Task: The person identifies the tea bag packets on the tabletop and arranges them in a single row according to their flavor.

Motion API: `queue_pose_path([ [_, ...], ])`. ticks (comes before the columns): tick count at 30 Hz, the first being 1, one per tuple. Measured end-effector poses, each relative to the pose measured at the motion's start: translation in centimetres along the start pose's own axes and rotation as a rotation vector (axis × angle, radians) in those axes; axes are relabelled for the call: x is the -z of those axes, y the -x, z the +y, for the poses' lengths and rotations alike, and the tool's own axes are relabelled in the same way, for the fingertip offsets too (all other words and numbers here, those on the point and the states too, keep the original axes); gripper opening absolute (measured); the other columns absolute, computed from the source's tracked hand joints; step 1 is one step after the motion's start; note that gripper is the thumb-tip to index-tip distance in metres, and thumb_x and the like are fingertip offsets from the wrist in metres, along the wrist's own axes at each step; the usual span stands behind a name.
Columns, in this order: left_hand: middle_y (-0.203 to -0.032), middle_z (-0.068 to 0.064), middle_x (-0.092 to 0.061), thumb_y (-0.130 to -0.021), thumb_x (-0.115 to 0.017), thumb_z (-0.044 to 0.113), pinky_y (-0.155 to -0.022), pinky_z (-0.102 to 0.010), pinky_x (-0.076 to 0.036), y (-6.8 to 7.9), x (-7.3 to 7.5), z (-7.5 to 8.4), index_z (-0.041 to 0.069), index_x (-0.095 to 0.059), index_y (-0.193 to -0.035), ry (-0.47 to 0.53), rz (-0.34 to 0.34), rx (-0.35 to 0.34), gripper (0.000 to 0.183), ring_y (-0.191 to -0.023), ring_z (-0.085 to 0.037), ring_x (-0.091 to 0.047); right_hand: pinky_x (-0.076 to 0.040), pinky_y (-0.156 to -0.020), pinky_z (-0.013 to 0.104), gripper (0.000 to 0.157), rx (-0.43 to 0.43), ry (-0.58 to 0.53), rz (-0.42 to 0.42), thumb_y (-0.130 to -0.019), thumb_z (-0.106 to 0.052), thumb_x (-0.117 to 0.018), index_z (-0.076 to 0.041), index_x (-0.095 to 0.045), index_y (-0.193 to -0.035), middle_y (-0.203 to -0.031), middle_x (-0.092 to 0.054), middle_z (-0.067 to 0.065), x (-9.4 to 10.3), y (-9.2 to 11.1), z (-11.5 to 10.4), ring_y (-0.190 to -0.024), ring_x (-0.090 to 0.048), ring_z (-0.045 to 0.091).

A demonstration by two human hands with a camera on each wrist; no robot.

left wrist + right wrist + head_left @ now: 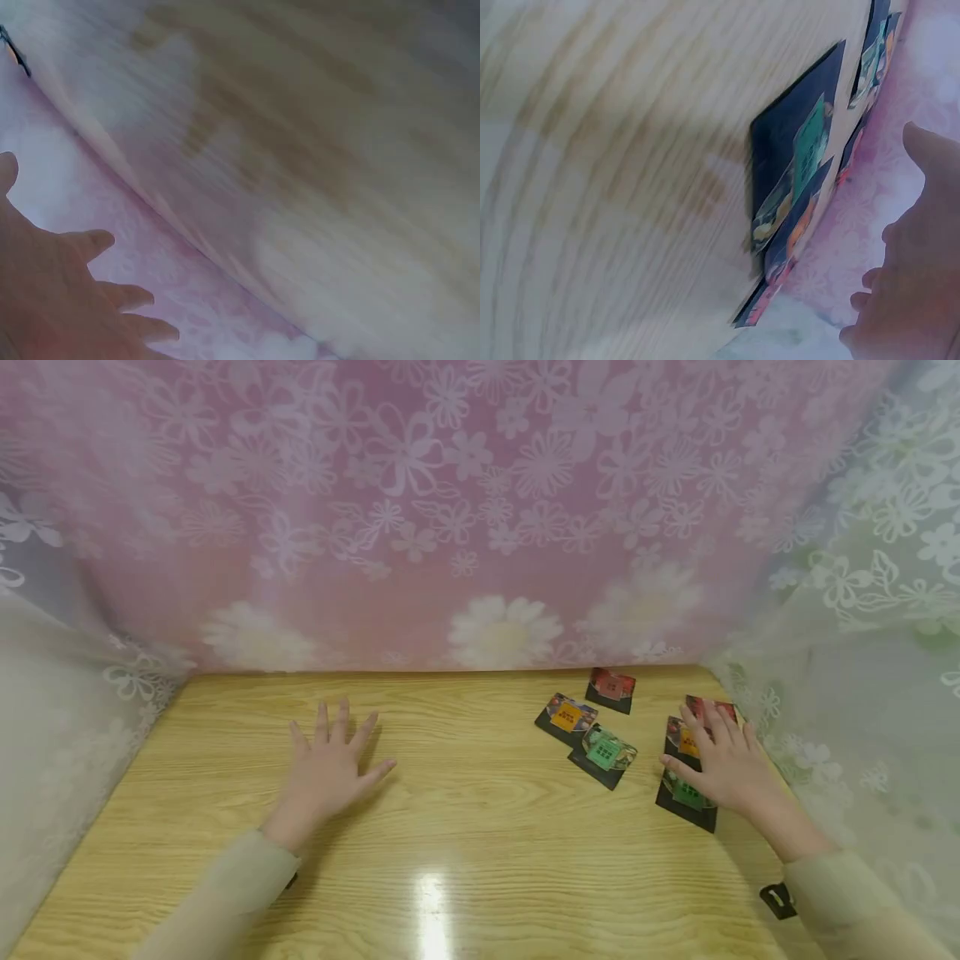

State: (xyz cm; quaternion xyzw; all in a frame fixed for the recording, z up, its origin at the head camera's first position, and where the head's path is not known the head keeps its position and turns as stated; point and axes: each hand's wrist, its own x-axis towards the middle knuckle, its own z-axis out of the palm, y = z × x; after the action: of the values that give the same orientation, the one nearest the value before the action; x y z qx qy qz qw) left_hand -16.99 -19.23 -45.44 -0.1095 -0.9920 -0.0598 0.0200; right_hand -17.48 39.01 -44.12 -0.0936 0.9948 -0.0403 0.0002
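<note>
My left hand (326,777) is spread flat over the left part of the wooden table, fingers straight, holding nothing. On the right, my right hand (731,768) is spread out over a column of dark packets and partly covers them. In that column lie a green-labelled packet (686,797) nearest me, an orange-labelled packet (684,739) and a red-labelled packet (697,703) farthest. The right wrist view shows the fingers raised above the green-labelled packet (791,146). To the left of this hand lie another green-labelled packet (606,754), an orange-labelled packet (567,717) and a red-labelled packet (611,687).
A pink floral curtain (465,527) hangs along the table's back edge. Pale floral cloth (862,693) borders the right side, with more at the left. A small black object (777,902) lies by the right sleeve. Bare wood (465,793) lies between the hands.
</note>
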Motion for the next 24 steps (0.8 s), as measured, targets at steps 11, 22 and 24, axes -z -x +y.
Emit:
queue_pose_path([
  [11,-0.176,-0.027,-0.014,-0.101,-0.046,0.075,-0.124,-0.084,-0.006,-2.5,-0.7,4.7,0.023,-0.032,-0.169,0.018,-0.036,-0.113,0.086,-0.162,-0.056,-0.008,-0.018,-0.123,0.08,0.092,0.054,-0.052,0.019,-0.107,-0.056,-0.056,-0.009,-0.012,-0.172,-0.17,-0.014,0.04,-0.3,-0.6,1.8,-0.149,-0.024,0.066],
  [22,-0.178,-0.024,-0.011,-0.104,-0.043,0.072,-0.129,-0.076,-0.007,-4.5,-1.3,9.8,0.024,-0.028,-0.17,0.006,-0.085,-0.228,0.084,-0.164,-0.05,-0.007,-0.028,-0.117,0.08,0.081,0.105,-0.09,-0.033,-0.109,-0.046,-0.058,0.008,-0.03,-0.164,-0.167,-0.025,0.038,-0.3,-0.7,3.2,-0.148,-0.028,0.064],
  [24,-0.178,-0.023,-0.012,-0.104,-0.043,0.072,-0.13,-0.075,-0.009,-4.8,-1.5,10.7,0.024,-0.028,-0.17,-0.006,-0.078,-0.255,0.083,-0.164,-0.05,-0.008,-0.029,-0.117,0.079,0.079,0.117,-0.084,-0.042,-0.109,-0.044,-0.058,0.008,-0.032,-0.163,-0.167,-0.026,0.038,-0.4,-0.8,3.5,-0.148,-0.029,0.063],
])
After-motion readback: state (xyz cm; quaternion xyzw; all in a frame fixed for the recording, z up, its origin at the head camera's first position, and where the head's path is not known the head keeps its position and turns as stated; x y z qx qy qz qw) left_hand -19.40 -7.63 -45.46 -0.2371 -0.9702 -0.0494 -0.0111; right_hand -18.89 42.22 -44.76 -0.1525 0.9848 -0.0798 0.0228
